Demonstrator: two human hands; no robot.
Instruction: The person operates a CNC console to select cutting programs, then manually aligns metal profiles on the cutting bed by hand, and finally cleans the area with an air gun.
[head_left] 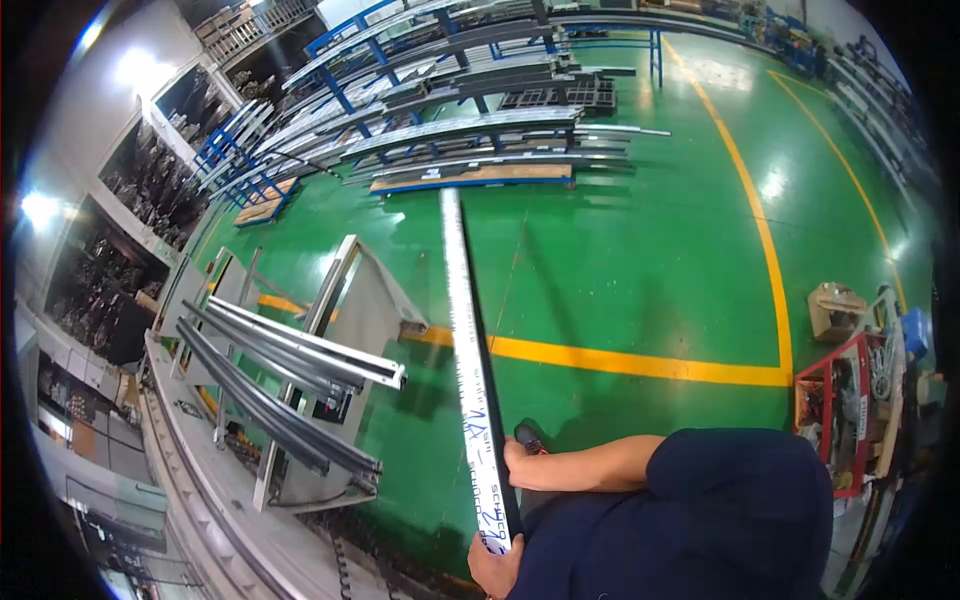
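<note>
**Long profile held at its near end, pointing away across the floor**

I hold a long aluminium profile (470, 370) by its near end, low against my body. Its long axis runs almost straight away from me, over the green floor (620, 260) and across the yellow line (640, 362), with its far tip toward the storage racks (450, 130). One hand (494, 566) is at the very end of the bar, fingers curled around it from below; the other hand (516, 462) grips a little farther up, fingers wrapped on the edge. From my own view I cannot tell for certain which is left and which right. To the left of the bar, well apart from it, a table (290, 400) carries other dark profiles (290, 355) lying side by side. The white film on my bar has repeated printed lettering along it, which seems to read "SCHÜCO", plus blue handwritten marks near my hands that I cannot make out.
</note>
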